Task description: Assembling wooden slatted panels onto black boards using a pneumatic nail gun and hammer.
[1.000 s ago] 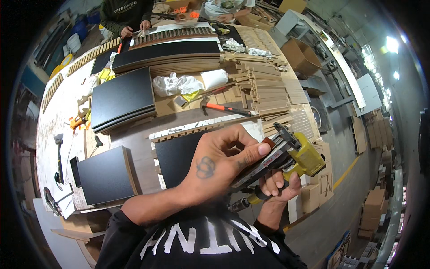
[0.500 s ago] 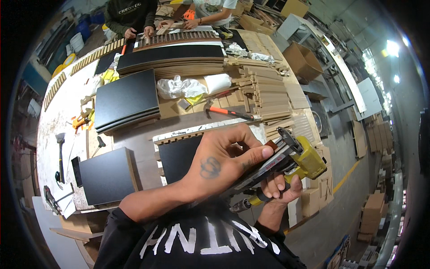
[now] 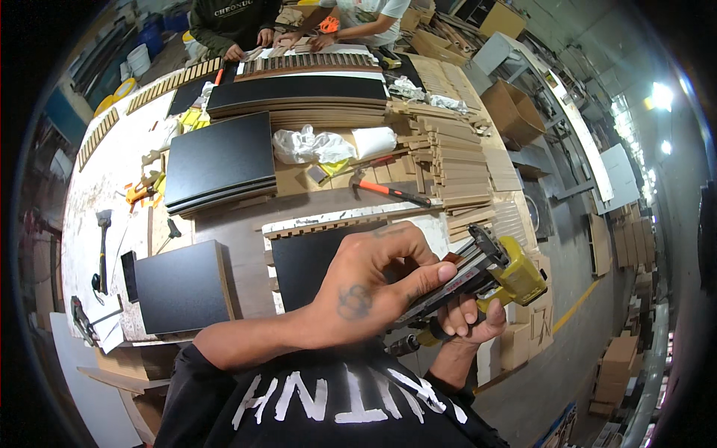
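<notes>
My right hand (image 3: 474,319) is wrapped round the handle of a yellow nail gun (image 3: 520,272), held above the table's near right edge with its long metal magazine (image 3: 448,287) slanting toward my chest. A hose fitting (image 3: 403,345) shows at the handle's end. My left hand (image 3: 385,280) is closed, thumb and forefinger pinching a small reddish-brown nail strip (image 3: 452,257) against the magazine. Most of that strip is hidden by the fingers. Under my left hand lies a black panel (image 3: 302,257) with a notched wooden edge strip (image 3: 328,222).
Stacked black panels (image 3: 220,157), a loose panel (image 3: 183,287), an orange-handled claw hammer (image 3: 392,193) and another hammer (image 3: 103,250) lie on the table. Wooden slats (image 3: 459,160) are piled at the right. Across the table, two people work with their hands on slats (image 3: 291,48).
My view has shifted slightly, so the table sits a little further right. The brown strip shows less above my left thumb and lies lower along the magazine. My right hand keeps its grip.
</notes>
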The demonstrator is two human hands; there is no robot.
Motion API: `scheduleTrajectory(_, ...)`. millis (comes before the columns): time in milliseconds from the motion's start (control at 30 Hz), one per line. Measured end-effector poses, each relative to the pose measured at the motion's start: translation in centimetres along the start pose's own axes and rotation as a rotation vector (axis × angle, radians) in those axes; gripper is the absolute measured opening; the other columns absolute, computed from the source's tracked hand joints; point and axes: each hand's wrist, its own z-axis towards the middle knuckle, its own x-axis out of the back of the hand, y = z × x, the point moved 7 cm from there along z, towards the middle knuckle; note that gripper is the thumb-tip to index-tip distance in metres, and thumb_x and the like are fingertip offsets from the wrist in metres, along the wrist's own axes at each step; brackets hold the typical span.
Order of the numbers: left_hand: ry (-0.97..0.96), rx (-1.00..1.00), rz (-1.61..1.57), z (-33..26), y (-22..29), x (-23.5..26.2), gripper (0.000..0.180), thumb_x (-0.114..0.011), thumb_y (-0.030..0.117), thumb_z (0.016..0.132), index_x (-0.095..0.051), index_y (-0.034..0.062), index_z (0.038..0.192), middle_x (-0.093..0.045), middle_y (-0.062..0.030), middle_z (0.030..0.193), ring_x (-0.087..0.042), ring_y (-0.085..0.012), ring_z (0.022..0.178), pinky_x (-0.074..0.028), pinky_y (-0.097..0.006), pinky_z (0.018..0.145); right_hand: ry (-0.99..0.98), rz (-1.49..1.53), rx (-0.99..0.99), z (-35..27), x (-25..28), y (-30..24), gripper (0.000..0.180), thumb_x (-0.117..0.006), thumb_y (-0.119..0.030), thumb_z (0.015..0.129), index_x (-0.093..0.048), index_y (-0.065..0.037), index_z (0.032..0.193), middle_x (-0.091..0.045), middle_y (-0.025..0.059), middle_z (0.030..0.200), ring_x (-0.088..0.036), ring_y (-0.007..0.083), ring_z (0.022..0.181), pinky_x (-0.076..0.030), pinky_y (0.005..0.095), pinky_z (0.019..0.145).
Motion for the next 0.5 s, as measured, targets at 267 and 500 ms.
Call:
scheduleTrajectory(267, -0.143, 0.262, -0.149, 0.1, 0.1, 0.7, 0.020, -0.068, 0.020, 0.093, -0.067, 0.0002, 0.088, -0.064, -0.0019, 0.075, -0.057, -0.0074, 0.071, -0.048, -0.028, 0.064, -0.029, -0.086, 0.001, 0.5, -0.7, 0.2, 0.068, -0.056, -0.041, 0.095, -0.039, 0.010, 0.136, -0.050, 0.0004, 0.070, -0.050, 0.0106, 0.051, -0.049, 0.0297, 0.053)
scheduleTrajectory(500, -0.276, 0.455, -0.486, 1.7, -4.0, -0.9, 0.023, -0.071, 0.022, 0.090, -0.068, 0.0010, 0.099, -0.068, -0.0050, 0.096, -0.061, -0.0101, 0.088, -0.049, -0.025, 0.081, -0.056, 0.019, -0.048, 1.1, -0.3, 1.0, 0.062, -0.052, -0.038, 0.097, -0.038, 0.006, 0.139, -0.052, 0.0007, 0.073, -0.050, 0.0103, 0.052, -0.047, 0.0287, 0.053)
